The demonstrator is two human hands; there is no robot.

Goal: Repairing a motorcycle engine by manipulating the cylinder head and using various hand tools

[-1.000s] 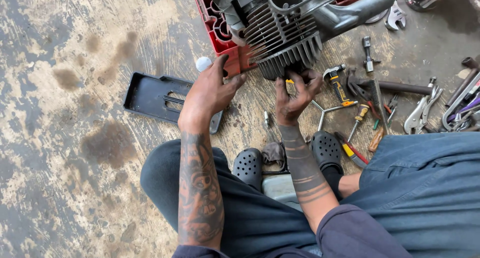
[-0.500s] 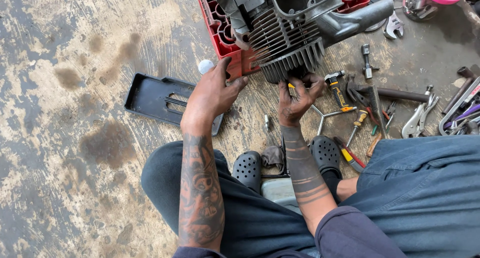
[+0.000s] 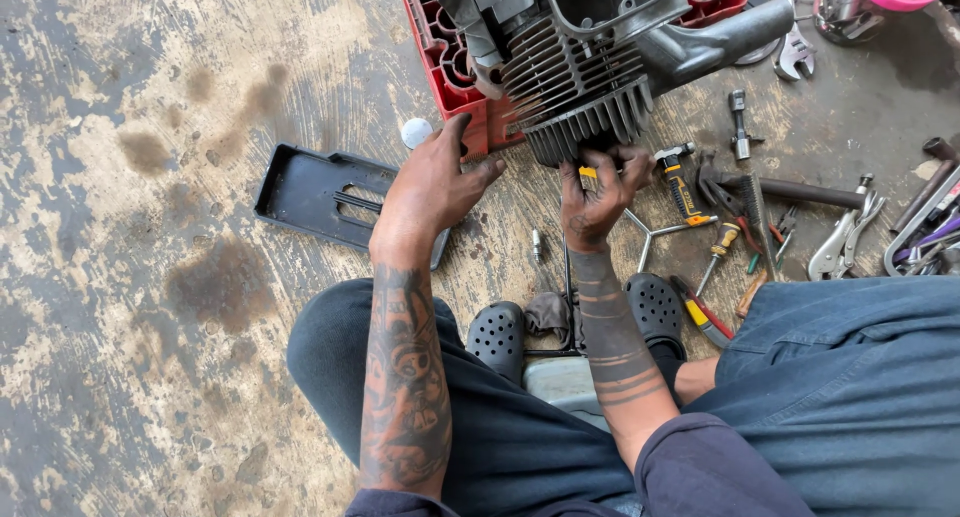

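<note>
Head view: tools point(image 3: 760, 217) are scattered at three o'clock and a black cover plate point(image 3: 320, 192) at nine. The finned engine point(image 3: 580, 97) at twelve is braced by the spread left hand point(image 3: 435, 182); a yellow-handled tool point(image 3: 588, 180) is pinched by the right hand point(image 3: 595, 192). Both hands are placed as before.

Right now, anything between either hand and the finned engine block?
Nothing visible. The left hand rests against the red crate beside the engine block, and the right hand is already at the block's lower fins, pinching a small yellow-tipped tool.
</note>
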